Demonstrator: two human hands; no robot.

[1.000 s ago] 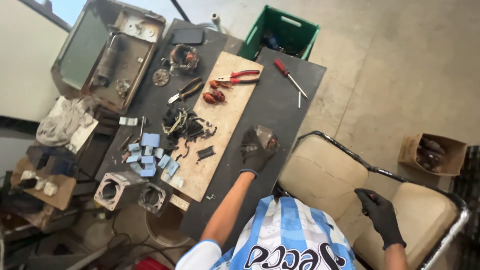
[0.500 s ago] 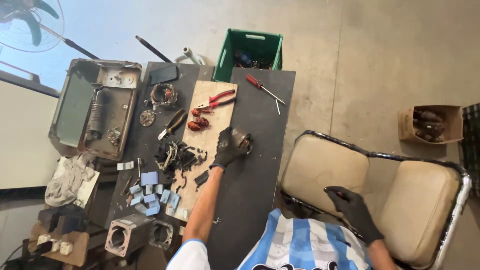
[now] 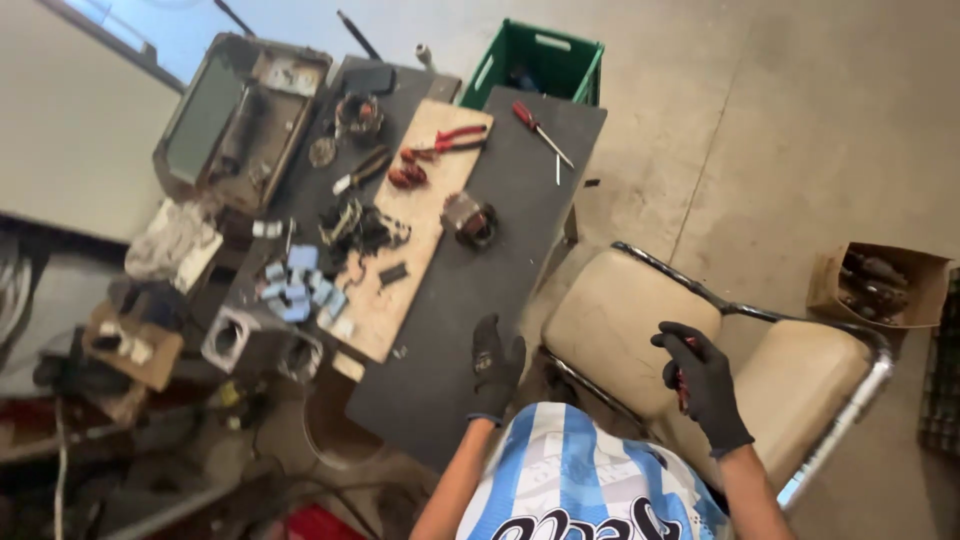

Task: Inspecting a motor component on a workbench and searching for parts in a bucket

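Motor part [image 3: 470,219] released, left hand [image 3: 496,366] withdrawn

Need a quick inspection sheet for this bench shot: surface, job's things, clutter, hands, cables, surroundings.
Surface: dark tabletop with a wooden board lying on it.
Job's things: small motor part on the tabletop beside the board, apart from both hands.
Clutter: red-handled pliers, red screwdriver, wound coil part, blue-grey blocks.
Hands: left hand gloved, open, over the tabletop's near end, holding nothing; right hand gloved, above the chair seat, something small and reddish in its palm, unclear what.
Cables: dark cables at the far left edge.
Surroundings: cream chair with chrome frame, green crate, cardboard box, metal housing, concrete floor.
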